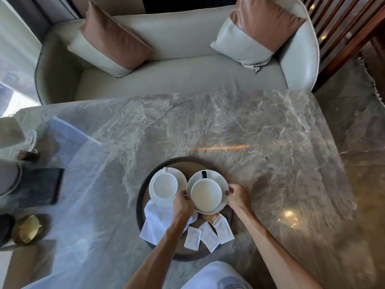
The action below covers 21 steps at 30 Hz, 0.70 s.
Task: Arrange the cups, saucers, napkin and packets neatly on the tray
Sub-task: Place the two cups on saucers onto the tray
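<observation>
Saucer (216, 177) carrying 1 cup (206, 194) is gripped at opposite rims by curled fingers (183, 193) of the left hand (183, 204) and right hand (237, 195); packets (208, 235) are seen just behind the fingers.

Grey veined marble tabletop (208, 126), glossy, with light glare on it. Pale two-seat sofa (177, 78) behind the far edge. Two cushions on it, brown over off-white: left cushion (112, 40), right cushion (256, 32). Dark flat folder (40, 187) on the tabletop's left side. Gold round dish (28, 229) nearer, beside a black object (5, 228) cut by the frame. Wooden slats (341, 24) top right, fringed rug (369, 80) below them.
</observation>
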Motion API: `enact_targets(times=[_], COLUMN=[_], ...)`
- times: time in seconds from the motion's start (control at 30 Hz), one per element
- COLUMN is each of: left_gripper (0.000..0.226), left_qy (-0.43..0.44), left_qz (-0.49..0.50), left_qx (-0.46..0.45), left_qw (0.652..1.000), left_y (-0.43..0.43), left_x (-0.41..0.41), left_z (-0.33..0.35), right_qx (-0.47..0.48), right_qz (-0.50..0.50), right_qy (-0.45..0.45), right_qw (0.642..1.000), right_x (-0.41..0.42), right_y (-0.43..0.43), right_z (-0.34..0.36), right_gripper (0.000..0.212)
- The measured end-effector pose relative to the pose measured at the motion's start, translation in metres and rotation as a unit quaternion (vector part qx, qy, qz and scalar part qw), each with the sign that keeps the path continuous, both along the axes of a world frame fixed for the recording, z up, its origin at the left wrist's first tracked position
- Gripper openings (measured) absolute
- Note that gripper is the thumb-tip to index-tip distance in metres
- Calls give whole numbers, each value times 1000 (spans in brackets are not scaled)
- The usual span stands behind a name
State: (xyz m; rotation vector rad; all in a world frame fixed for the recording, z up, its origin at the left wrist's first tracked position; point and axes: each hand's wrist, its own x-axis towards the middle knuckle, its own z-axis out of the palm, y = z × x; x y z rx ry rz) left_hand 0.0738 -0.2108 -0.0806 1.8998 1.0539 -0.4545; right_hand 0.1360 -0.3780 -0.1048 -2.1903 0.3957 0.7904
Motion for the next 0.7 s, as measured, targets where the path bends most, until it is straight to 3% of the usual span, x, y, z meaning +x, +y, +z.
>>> enact_targets(times=[0.27,0.43,0.6,0.7], left_gripper=[44,38,26,30], left_qy=[-13,-7,-25,-27], left_qz=[-22,-5,5,-5], left_qx=[-47,-76,-49,-43], left_qw=[999,997,998,999], left_y=[9,10,6,6], left_x=[6,6,4,3], left_z=[0,2,2,1], right_qx=[-72,-97,-106,-113], right_qz=[6,14,11,16], right_qy=[-39,-38,-36,-39], right_qw=[997,994,994,993], right_x=[-7,-7,-7,-7], right_y=[10,14,16,17], right_z=[6,10,13,15], right_gripper=[23,23,23,23])
